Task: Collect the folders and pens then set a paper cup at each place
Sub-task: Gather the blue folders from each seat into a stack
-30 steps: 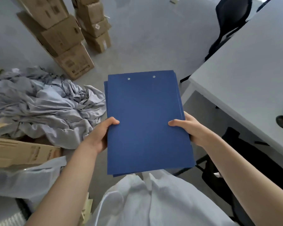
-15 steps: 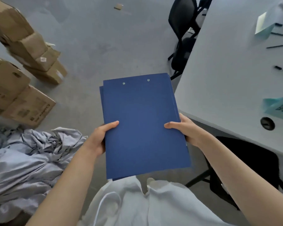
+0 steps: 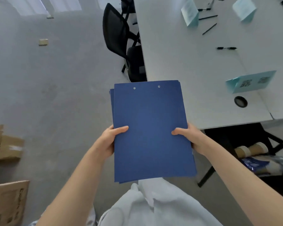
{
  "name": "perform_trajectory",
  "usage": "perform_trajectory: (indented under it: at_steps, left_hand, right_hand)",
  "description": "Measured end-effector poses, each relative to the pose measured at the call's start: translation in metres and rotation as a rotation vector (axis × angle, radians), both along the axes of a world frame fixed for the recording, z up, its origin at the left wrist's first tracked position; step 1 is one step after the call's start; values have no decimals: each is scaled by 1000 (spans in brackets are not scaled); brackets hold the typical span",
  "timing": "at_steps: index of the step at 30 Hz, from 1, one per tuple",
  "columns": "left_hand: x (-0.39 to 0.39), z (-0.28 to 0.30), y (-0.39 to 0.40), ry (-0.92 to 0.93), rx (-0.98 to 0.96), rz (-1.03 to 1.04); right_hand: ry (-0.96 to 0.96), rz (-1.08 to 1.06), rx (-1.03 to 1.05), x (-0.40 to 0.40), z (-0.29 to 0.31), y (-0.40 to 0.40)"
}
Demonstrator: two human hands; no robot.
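Observation:
I hold a stack of blue folders [image 3: 150,128] flat in front of me, just off the near left corner of the white table [image 3: 186,62]. My left hand [image 3: 109,139] grips the stack's left edge, thumb on top. My right hand [image 3: 189,137] grips the right edge the same way. Black pens lie on the table: one [image 3: 226,48] mid right, another [image 3: 209,29] farther back, a third [image 3: 207,17] behind it. Brown paper cups [image 3: 250,150] lie stacked on their side on a chair under the table at the right.
Light-blue folded cards stand on the table: one [image 3: 250,83] near me, two more [image 3: 189,13], [image 3: 243,8] at the far end. A round cable hole [image 3: 240,101] is near the table edge. A black chair [image 3: 121,39] stands at the table's left side. Cardboard boxes [image 3: 5,201] sit at the lower left.
The view has swung to the right, from the boxes and grey cloth to the table. The table, pens and cards have come into full view. My grip on the folders is the same.

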State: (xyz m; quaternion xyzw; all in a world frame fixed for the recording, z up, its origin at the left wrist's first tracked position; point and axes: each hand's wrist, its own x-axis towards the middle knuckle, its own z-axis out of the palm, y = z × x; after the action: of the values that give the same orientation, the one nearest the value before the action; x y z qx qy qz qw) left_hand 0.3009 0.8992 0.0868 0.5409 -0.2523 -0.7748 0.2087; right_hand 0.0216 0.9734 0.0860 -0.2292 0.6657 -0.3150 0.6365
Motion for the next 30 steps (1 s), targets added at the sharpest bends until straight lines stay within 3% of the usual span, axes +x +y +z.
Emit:
perform_trajectory:
  at_steps: [6, 21, 30]
  left_hand:
    - [-56, -11, -78, -7, 19, -144]
    - [-194, -12, -266, -8, -211, -571]
    - [-261, -18, -364, 50, -436, -949]
  right_hand:
    - [17, -155, -1, -45, -8, -40]
    - [-4, -373, -149, -132, 7, -140]
    - [223, -814, -215, -120, -4, -179]
